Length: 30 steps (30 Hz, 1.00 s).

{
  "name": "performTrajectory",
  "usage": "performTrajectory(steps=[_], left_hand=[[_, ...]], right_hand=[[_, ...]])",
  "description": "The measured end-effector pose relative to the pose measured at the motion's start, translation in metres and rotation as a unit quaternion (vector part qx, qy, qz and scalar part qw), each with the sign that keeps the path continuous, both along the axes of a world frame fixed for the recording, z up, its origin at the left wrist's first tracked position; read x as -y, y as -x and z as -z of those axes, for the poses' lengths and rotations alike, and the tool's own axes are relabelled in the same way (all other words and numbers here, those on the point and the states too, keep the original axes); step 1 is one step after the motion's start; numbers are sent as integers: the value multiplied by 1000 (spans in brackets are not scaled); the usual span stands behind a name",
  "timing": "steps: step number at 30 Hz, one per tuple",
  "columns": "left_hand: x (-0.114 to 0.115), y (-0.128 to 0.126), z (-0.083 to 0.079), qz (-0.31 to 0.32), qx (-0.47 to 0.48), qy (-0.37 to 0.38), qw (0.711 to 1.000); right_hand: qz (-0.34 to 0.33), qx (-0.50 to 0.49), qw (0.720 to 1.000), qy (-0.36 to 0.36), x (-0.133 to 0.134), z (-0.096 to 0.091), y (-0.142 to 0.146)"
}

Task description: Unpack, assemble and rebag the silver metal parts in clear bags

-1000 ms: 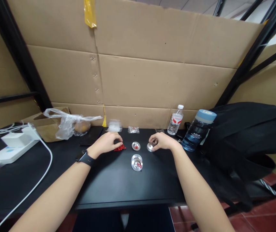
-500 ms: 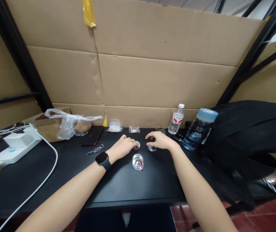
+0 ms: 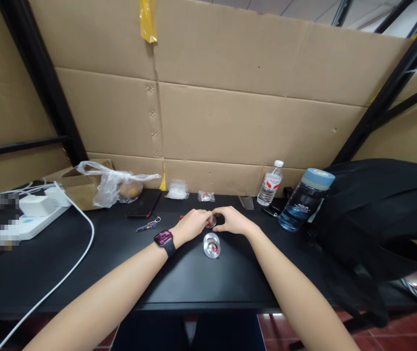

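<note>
1. Cardboard panels [image 3: 208, 126] form the backdrop across the upper frame, with yellow tape [image 3: 148, 22] at upper left and dark frame posts [image 3: 42, 80] at both sides.
2. Work surface: a black table [image 3: 193, 287] across the lower half; red floor tiles [image 3: 394, 336] show at lower right.
3. Left hand [image 3: 192, 225]: palm down, just left of centre frame. Its wrist carries a smartwatch [image 3: 163, 237]. Its fingertips reach the small metal disc [image 3: 213, 223] and the red piece [image 3: 208, 223] at mid-frame. From where I stand, I cannot tell whether they grip either.
4. Right hand [image 3: 234, 221]: faces the other across the disc, fingertips close to the opposite fingertips. Thumb and index finger curve apart around the disc's right side; I cannot confirm contact with its rim.
5. Overlapping metal discs [image 3: 211, 245] lie directly below the hands; the lower one bears a red item [image 3: 215, 249].
6. Red cord [image 3: 181, 217] shows at the left hand's far side, partly hidden.
7. Left of centre: a key tag [image 3: 147, 226] and a dark flat case [image 3: 143, 204].
8. Right of centre: an upright water bottle [image 3: 270, 185], a blue-lidded bottle [image 3: 303, 202] and a black bag [image 3: 372, 209].
9. Far left: a white power strip [image 3: 29, 226].
</note>
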<state>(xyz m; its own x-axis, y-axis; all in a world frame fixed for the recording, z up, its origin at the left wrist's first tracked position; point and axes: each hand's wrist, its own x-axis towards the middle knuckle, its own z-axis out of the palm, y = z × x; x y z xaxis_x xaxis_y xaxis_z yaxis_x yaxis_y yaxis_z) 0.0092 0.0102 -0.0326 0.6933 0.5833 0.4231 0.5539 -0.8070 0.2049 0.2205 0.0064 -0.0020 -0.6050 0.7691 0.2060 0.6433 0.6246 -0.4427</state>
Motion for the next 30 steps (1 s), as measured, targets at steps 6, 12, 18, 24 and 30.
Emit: performTrajectory(steps=[6,12,18,24,30], left_hand=[[6,-2,-5,-40,11,-20,999],[5,4,-10,-56,214,105,969],[-1,11,-14,-35,359,258,896],[1,44,-34,-70,200,108,971],[-6,74,-38,-39,36,51,997]], right_hand=[[34,-16,997,-62,1,4,12],[32,-155,986,-47,1,3,16],[-19,-369,922,113,2,10,29],[21,-150,988,-42,3,-12,2],[82,14,997,-3,-5,-26,-51]])
